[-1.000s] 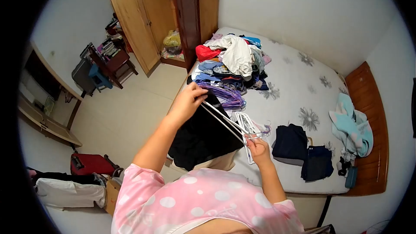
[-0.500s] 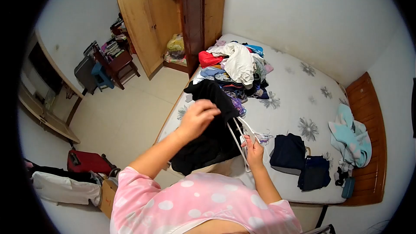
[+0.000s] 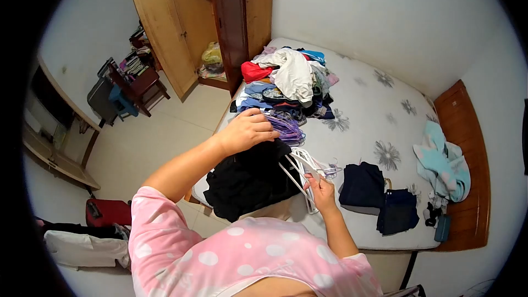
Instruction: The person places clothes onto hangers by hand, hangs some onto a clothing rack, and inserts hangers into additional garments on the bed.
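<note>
My right hand (image 3: 320, 191) is closed around a white hanger (image 3: 294, 171), near its hook end. A black garment (image 3: 247, 179) hangs at the hanger's left end and spreads down in front of my body. My left hand (image 3: 247, 131) has its fingers curled at the upper edge of this black cloth; the fingertips are partly hidden. Just beyond my left hand lies a bunch of purple hangers (image 3: 287, 130). More white hangers (image 3: 309, 159) lie on the bed beside my right hand.
A mixed clothes pile (image 3: 291, 80) is on the far part of the bed (image 3: 363, 121). Folded dark trousers (image 3: 363, 187) lie to the right, and a light blue blanket (image 3: 443, 162) rests by the headboard (image 3: 467, 187). An open wardrobe (image 3: 192, 27) stands behind the bed.
The black garment has come down from its raised position and lies lower. My left hand has moved slightly up and left. My right hand keeps its hold on the white hanger.
</note>
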Motion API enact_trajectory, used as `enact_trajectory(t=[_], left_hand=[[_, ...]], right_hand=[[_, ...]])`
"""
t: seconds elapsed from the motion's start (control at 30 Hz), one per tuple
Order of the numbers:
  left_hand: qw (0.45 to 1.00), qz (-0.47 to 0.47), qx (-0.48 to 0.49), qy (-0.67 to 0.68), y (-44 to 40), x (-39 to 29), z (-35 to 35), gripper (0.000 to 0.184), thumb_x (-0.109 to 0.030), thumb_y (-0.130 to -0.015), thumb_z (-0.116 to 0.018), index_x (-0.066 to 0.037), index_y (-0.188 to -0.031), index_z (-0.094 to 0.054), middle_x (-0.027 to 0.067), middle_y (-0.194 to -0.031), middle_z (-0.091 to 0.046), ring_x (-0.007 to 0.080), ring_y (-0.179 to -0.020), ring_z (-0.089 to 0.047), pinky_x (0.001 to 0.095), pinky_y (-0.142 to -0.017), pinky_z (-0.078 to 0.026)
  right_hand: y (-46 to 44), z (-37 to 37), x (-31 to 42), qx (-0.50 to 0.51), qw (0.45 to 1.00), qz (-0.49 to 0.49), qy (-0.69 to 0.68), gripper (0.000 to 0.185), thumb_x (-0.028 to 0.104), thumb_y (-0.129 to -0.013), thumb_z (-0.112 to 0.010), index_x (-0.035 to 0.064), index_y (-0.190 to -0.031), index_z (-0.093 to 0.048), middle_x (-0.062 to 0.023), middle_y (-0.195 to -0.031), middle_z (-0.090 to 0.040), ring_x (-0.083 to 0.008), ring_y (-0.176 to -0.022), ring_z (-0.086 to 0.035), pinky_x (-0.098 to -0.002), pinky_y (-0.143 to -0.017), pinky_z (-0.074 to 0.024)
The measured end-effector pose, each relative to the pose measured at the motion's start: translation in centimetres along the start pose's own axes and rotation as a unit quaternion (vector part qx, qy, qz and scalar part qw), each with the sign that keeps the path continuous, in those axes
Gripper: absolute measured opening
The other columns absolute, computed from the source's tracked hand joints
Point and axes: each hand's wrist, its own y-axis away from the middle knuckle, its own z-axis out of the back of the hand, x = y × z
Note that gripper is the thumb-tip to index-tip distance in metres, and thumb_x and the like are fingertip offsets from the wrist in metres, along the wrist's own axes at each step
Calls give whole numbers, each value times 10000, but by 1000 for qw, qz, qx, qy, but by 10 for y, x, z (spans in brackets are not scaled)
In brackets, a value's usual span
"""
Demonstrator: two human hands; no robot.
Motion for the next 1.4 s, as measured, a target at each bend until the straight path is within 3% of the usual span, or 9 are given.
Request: enact_trajectory(t=[0.23,0.33,0.53,0.77,0.9,1.07,1.13,1.23,1.4], left_hand=[[991,68,-76,92,-38,-34,1,108,-185,-768,-685,-110,-819,-627,25,-771,-567,225,-779,-565,351,-758,-435],[980,39,-78,179,-56,-63,-6,137,-192,-767,-694,-113,-860,-632,28,-771,-567,228,-763,-559,350,-756,-433],[995,89,-9,38,-36,-39,-12,393,-355,-788,-671,-141,-1110,-598,31,-1021,-601,218,-1005,-567,409,-967,-402],[998,8,21,51,-25,-23,-10,175,-253,-791,-651,-129,-911,-625,1,-791,-558,186,-761,-558,327,-692,-449],[997,30,-2,72,-39,-38,-12,195,-264,-800,-651,-126,-936,-632,16,-797,-566,202,-768,-573,330,-691,-459],[987,118,84,72,-31,-28,-20,256,-332,-800,-661,-104,-906,-610,60,-785,-596,263,-781,-618,395,-661,-486],[977,167,99,85,-22,-29,-28,262,-339,-801,-661,-94,-862,-590,72,-776,-600,268,-782,-619,402,-653,-488],[967,246,22,57,-12,-29,-29,283,-335,-814,-656,-76,-799,-544,96,-781,-602,300,-785,-612,415,-647,-487],[915,396,-75,16,12,-20,-13,256,-296,-828,-658,-49,-846,-589,130,-810,-614,332,-820,-606,428,-691,-483]], right_hand=[[-6,-3,6,7,999,4,54,260,206,-950,-541,-8,-1040,-658,-94,-714,-650,-214,-619,-625,-326,-601,-486],[-16,-15,5,-9,997,9,79,254,207,-949,-538,-13,-1007,-649,-110,-682,-638,-248,-612,-629,-344,-589,-486],[-20,-10,13,-36,999,9,33,268,214,-951,-538,-6,-820,-614,-96,-660,-639,-232,-587,-616,-346,-577,-472],[-29,2,21,26,998,20,45,295,249,-963,-523,-7,-859,-624,-90,-686,-648,-207,-619,-621,-330,-611,-474],[-42,2,24,40,998,24,50,306,273,-958,-522,-7,-886,-625,-105,-688,-646,-237,-631,-631,-342,-623,-480],[-56,7,28,43,996,29,70,313,297,-949,-521,7,-903,-629,-126,-686,-649,-298,-632,-633,-366,-619,-482],[-62,13,39,18,988,42,150,197,199,-907,-573,13,-941,-631,-140,-809,-648,-310,-746,-619,-369,-690,-477],[-66,17,54,-124,945,191,235,139,70,-839,-623,25,-971,-629,-143,-946,-608,-308,-875,-579,-378,-775,-456],[-48,21,39,-149,965,174,128,93,18,-844,-599,6,-931,-627,-134,-916,-611,-292,-837,-591,-369,-769,-469]])
